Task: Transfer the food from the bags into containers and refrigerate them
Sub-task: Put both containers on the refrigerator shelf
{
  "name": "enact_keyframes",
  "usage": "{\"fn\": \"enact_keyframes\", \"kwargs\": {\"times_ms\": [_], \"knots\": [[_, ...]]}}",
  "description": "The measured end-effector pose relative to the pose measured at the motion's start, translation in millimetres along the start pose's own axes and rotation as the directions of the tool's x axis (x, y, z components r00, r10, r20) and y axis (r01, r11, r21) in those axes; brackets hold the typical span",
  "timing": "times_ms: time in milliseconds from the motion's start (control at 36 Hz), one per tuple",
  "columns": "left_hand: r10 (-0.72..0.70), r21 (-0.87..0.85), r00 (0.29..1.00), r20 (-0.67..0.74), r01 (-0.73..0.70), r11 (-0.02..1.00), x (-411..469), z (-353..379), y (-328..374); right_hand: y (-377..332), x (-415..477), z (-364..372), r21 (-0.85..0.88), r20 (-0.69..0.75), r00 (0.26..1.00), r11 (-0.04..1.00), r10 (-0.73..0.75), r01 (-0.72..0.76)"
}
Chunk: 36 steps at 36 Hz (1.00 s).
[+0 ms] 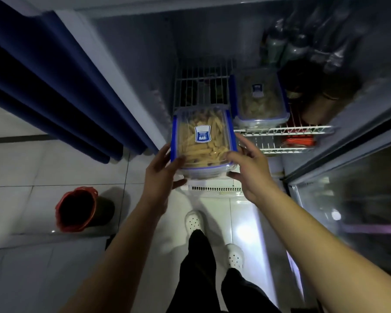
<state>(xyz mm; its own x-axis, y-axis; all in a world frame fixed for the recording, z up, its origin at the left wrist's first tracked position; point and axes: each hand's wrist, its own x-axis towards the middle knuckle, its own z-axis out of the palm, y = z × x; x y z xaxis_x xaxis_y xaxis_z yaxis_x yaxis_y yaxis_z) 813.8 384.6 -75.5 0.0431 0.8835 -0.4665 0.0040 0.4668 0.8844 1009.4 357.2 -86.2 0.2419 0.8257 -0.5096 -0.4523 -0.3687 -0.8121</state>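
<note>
An open refrigerator fills the upper middle of the view, dim inside, with its glass door swung out on the right. A dark blue curtain hangs in folds on the left, just beside the refrigerator's outer wall. Pale floor tiles spread below.

Inside, a white wire shelf runs across, and its front edge shows on the right. Dark bottles stand blurred at the back right corner of the shelf. A red item lies below the front edge, too blurred to name.

A red bucket stands on the floor to the left, well apart from the refrigerator.

The pasta container, clear with blue side clips and a lid, holds pale yellow tube-shaped pieces. It sits at the front left part of the shelf, its near end sticking out past the edge; I cannot tell whether its far end rests on the wire. A second container of the same kind stands on the shelf just beside it to the right and further in, its contents darker in the low light.

The left hand grips the near left corner of the pasta container, fingers curled round it. The right hand grips the near right corner in the same way.

Two white perforated shoes stand on the floor below. A small blue-and-white label sits on the lid's middle.
</note>
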Motion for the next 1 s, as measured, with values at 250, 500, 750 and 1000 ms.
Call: {"fn": "enact_keyframes", "kwargs": {"times_ms": [250, 500, 750, 1000], "knots": [[0.478, 0.837, 0.791, 0.382, -0.515, 0.185, 14.1, 18.8, -3.1, -5.1, 26.8, 14.3, 0.061, -0.077, 0.997, 0.998, -0.019, 0.024], [0.470, 0.833, 0.708, 0.527, -0.541, -0.118, 50.6, 40.8, 21.4, -27.7, 41.3, 4.4, -0.235, -0.082, 0.991, 0.968, -0.110, 0.088], [0.454, 0.892, 0.775, 0.441, -0.434, -0.126, 98.0, 57.7, 42.3, -44.7, 72.4, -49.4, -0.986, 0.127, 0.943, 0.060, -0.307, 0.153], [0.469, 0.895, 0.772, 0.428, -0.433, -0.105, 119.5, 66.4, 33.1, -37.4, 82.5, -47.2, -0.991, 0.124, 0.960, -0.084, -0.250, 0.107]]}}
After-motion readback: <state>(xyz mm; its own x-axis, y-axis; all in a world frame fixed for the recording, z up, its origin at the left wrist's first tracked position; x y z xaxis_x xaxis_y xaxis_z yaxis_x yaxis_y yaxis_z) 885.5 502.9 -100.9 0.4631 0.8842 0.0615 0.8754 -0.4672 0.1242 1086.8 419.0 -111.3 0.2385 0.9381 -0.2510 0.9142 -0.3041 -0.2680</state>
